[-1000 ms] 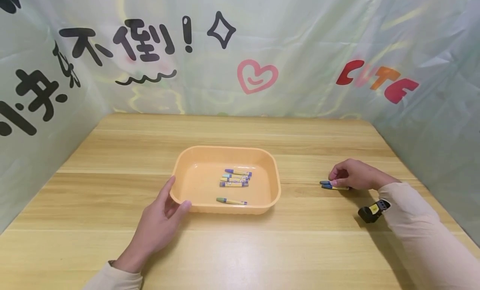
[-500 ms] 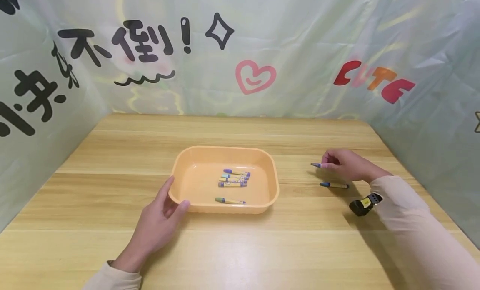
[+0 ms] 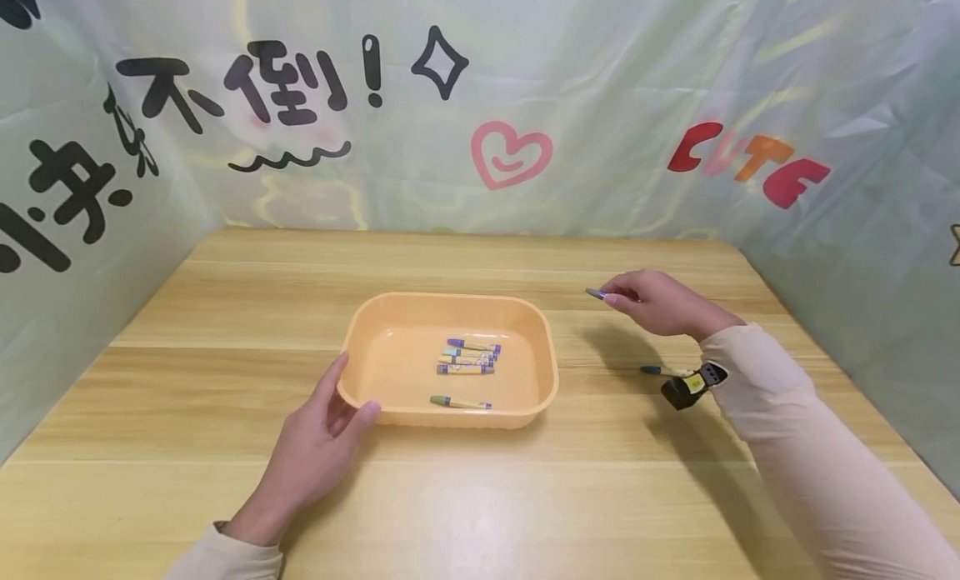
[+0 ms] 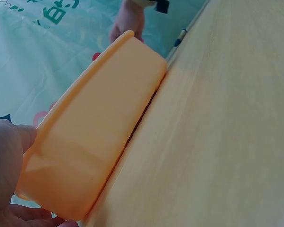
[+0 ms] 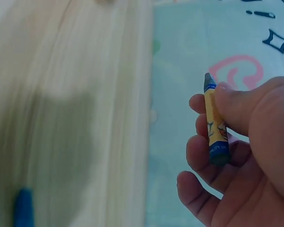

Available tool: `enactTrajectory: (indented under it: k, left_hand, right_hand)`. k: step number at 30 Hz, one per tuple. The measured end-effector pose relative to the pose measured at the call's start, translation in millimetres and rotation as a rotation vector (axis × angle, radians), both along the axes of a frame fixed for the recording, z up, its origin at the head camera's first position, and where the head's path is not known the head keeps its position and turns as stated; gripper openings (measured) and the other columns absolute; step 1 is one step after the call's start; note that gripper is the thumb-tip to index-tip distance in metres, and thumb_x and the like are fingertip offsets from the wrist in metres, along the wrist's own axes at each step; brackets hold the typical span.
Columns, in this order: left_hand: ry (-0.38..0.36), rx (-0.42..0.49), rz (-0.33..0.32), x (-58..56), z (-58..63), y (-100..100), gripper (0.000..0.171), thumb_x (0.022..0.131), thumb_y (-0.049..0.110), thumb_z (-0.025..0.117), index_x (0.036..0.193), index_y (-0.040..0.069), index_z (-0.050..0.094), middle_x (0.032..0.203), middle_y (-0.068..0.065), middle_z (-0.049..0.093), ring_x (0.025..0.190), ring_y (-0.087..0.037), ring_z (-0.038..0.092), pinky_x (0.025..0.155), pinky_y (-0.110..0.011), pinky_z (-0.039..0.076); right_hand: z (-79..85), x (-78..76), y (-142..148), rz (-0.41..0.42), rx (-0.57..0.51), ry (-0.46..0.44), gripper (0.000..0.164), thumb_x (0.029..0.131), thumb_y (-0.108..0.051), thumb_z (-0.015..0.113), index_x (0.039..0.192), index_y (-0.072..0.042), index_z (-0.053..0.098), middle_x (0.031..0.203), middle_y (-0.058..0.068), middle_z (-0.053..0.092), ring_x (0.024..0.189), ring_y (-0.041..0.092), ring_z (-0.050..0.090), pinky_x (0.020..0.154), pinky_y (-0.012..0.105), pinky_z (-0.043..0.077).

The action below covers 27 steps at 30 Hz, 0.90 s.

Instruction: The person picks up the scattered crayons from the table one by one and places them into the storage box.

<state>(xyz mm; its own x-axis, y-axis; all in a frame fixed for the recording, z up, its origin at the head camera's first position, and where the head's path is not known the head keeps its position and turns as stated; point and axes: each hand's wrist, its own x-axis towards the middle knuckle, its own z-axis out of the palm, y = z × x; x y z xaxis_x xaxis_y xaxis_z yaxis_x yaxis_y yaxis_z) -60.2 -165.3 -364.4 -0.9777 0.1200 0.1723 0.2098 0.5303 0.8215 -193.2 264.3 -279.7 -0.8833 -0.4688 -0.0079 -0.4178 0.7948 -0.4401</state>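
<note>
Between the thumb and fingers of my right hand a dark-tipped crayon with a yellow wrapper and blue bands is pinched, raised above the table to the right of the tray. My left hand holds the near left corner of the peach plastic tray, thumb at the rim in the left wrist view. Inside the tray lie several crayons: a cluster with a purple-tipped crayon at its back, and an olive-green crayon apart near the front wall. A blue-tipped crayon lies on the table, partly hidden by the right wrist's camera.
The wood-grain table is bordered at the back and sides by a pale printed curtain. A black wrist camera hangs below the right sleeve.
My right hand has lifted one of the two crayons at the right off the table and carried it up and leftward. The left hand and the tray have stayed put.
</note>
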Motion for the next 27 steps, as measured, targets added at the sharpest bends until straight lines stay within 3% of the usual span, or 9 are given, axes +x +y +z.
enactTrajectory:
  k: [7,17,27]
  left_hand:
    - [-0.015,-0.004,0.005,0.0,0.9,0,0.079,0.097,0.039,0.059,0.155,0.008,0.016,0.145,-0.024,0.039,0.122,-0.036,0.053,0.095,-0.035,0.047]
    - [-0.011,-0.005,0.008,-0.5,0.1,1,0.078,0.097,0.038,0.059,0.155,0.007,0.017,0.145,-0.024,0.040,0.121,-0.037,0.053,0.095,-0.035,0.048]
    - [-0.021,0.005,0.004,-0.4,1.4,0,0.079,0.097,0.039,0.059,0.155,0.007,0.016,0.147,-0.025,0.037,0.124,-0.036,0.051,0.097,-0.035,0.046]
  right_hand:
    - [8.1,-2.4,-25,0.052,-0.048,0.035,0.013,0.098,-0.011,0.058,0.105,-0.004,0.066,0.083,0.003,0.063,0.065,0.018,0.050,0.059,0.033,0.046]
    - [14.0,-9.5,-50,0.098,-0.070,0.003,0.014,0.097,-0.012,0.061,0.106,-0.002,0.064,0.086,0.005,0.067,0.073,0.020,0.064,0.068,0.037,0.055]
    - [20.1,-15.0,-76,0.148,-0.049,-0.004,0.015,0.095,-0.013,0.063,0.107,-0.004,0.065,0.087,0.005,0.068,0.079,0.027,0.066,0.072,0.040,0.056]
